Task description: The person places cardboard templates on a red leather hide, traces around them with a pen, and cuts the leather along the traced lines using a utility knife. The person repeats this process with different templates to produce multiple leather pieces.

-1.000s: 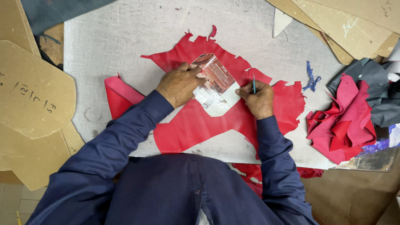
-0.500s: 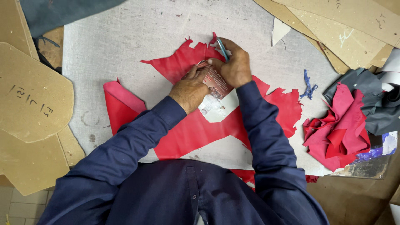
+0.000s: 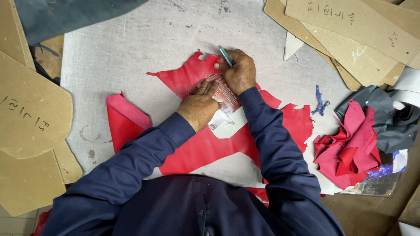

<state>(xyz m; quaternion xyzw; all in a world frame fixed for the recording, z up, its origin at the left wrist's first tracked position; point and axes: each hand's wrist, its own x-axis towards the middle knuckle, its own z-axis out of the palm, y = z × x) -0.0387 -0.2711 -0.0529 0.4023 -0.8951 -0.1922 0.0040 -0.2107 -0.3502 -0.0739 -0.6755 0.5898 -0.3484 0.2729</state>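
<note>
Leather in bright red (image 3: 192, 148) is lying spread flat on the grey counter (image 3: 144, 48), so its whole surface is available as a working face; several shapes are already missing from it, leaving pale gaps where the counter is showing through. On top of the sheet, near its upper edge, a small printed card template (image 3: 225, 98) is sitting, partly hidden under both hands.

The left hand (image 3: 200, 106) is pressing down on the template with its fingers (image 3: 209, 87) laid flat and slightly spread, apparently to keep the card from sliding on the smooth hide. The right hand (image 3: 239, 72) is working just above it, fingers closed together and pinching a slim teal-handled tool (image 3: 225, 56), held upright like a pen with its tip down at the template's far edge. Whether it is a blade or a marker, the view is not making clear.

A corner of the leather at the left is folding over, showing its pinker underside (image 3: 124, 109). Cardboard patterns (image 3: 35, 109) are lying stacked at the left and at the upper right (image 3: 350, 30), pushed off the working area yet within reach. A heap of red and grey offcuts (image 3: 363, 140) is piling up at the right, well apart from the hands, and a small blue scrap (image 3: 321, 102) is lying between it and the sheet.
</note>
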